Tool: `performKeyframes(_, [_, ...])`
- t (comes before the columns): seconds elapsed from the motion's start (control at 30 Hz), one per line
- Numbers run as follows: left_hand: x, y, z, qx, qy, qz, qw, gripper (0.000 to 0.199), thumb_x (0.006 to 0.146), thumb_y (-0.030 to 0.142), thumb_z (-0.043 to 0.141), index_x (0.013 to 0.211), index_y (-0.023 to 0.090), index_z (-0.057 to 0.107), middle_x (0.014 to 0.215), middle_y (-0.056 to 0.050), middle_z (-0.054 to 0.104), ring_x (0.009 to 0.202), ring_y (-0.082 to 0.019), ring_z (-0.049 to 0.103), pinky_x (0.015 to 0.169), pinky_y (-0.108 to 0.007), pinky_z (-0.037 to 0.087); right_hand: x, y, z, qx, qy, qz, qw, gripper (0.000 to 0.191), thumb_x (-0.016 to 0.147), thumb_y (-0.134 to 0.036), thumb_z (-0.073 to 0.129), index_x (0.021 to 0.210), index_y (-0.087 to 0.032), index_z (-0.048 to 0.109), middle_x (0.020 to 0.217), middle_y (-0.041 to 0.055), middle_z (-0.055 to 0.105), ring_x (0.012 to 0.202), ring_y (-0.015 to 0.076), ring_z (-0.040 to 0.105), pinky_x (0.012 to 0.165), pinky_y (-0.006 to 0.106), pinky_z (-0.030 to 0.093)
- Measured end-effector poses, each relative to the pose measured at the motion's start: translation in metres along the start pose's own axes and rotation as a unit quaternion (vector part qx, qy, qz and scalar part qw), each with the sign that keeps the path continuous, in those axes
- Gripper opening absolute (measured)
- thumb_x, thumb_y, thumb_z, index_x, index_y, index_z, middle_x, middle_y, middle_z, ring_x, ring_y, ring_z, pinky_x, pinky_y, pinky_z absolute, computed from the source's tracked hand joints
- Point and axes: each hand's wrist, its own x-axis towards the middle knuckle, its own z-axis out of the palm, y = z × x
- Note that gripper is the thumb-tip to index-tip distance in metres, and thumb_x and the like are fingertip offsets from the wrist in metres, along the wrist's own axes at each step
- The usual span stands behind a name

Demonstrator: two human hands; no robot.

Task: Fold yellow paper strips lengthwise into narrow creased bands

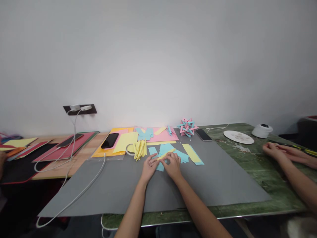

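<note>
Between my two hands is a narrow yellow paper strip (166,154), held over the grey sheet. My left hand (150,164) pinches its left end, and my right hand (172,162) has thumb and fingers closed on it farther along. Under and behind the fingers lie scattered blue paper pieces (182,156). Left of my hands stands a bunch of folded yellow strips (140,150), with a white ring (129,149) beside it. Flat yellow and blue strips (193,154) rest to the right. A pink and blue folded-paper star ball (187,127) sits at the back.
A black phone (110,140) with a white cable lies on coloured paper at left; another phone (203,135) is at back right. A white plate (238,137) and white device (262,131) stand on the green table (262,172). Another person's hands (279,152) work at right.
</note>
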Motion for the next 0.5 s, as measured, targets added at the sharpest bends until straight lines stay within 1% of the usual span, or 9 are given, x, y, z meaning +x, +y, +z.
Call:
performKeyframes(0.2, [-0.0007, 0.0001, -0.0003, 0.008, -0.003, 0.002, 1.0, 0.046, 0.061, 0.028, 0.061, 0.103, 0.013, 0.05, 0.079, -0.01, 0.065, 0.072, -0.016, 0.059, 0.068, -0.027, 0.043, 0.0, -0.0015, -0.0009, 0.005, 0.001, 0.006, 1.0, 0.028, 0.071, -0.044, 0.046, 0.06, -0.022, 0.058, 0.079, 0.0014, 0.052, 0.082, 0.0176, 0.041, 0.076, 0.032, 0.022])
performKeyframes(0.33, [-0.0002, -0.0003, -0.0006, 0.001, 0.003, -0.004, 1.0, 0.047, 0.06, 0.027, 0.062, 0.103, 0.012, 0.051, 0.08, -0.01, 0.065, 0.07, -0.015, 0.059, 0.066, -0.026, 0.043, 0.0005, -0.0019, -0.002, 0.013, 0.024, 0.021, 0.999, 0.032, 0.069, -0.048, 0.046, 0.057, -0.02, 0.055, 0.073, 0.0013, 0.052, 0.078, 0.0172, 0.042, 0.075, 0.032, 0.023])
performKeyframes(0.43, [0.0005, 0.001, -0.0015, -0.006, 0.022, -0.013, 1.0, 0.049, 0.058, 0.027, 0.063, 0.104, 0.013, 0.051, 0.083, -0.01, 0.064, 0.071, -0.015, 0.059, 0.065, -0.025, 0.043, -0.0009, -0.0004, -0.0015, 0.02, 0.065, 0.062, 0.996, 0.034, 0.063, -0.053, 0.049, 0.058, -0.019, 0.052, 0.066, 0.0012, 0.052, 0.072, 0.0171, 0.044, 0.07, 0.03, 0.027])
performKeyframes(0.47, [0.0007, 0.0019, -0.0018, -0.011, 0.031, -0.015, 0.999, 0.05, 0.058, 0.027, 0.063, 0.104, 0.013, 0.051, 0.084, -0.01, 0.064, 0.071, -0.015, 0.059, 0.065, -0.025, 0.043, -0.0017, 0.0006, -0.0006, 0.03, 0.066, 0.082, 0.994, 0.035, 0.06, -0.054, 0.051, 0.057, -0.019, 0.052, 0.063, 0.0009, 0.052, 0.068, 0.0166, 0.045, 0.067, 0.029, 0.029])
performKeyframes(0.5, [0.0008, 0.0029, -0.002, -0.018, 0.037, -0.016, 0.999, 0.051, 0.058, 0.027, 0.063, 0.105, 0.013, 0.05, 0.085, -0.01, 0.064, 0.071, -0.015, 0.059, 0.065, -0.025, 0.043, -0.0026, 0.0017, 0.0007, 0.047, 0.054, 0.101, 0.992, 0.036, 0.058, -0.054, 0.052, 0.056, -0.018, 0.051, 0.059, 0.0004, 0.052, 0.063, 0.0157, 0.046, 0.063, 0.027, 0.031])
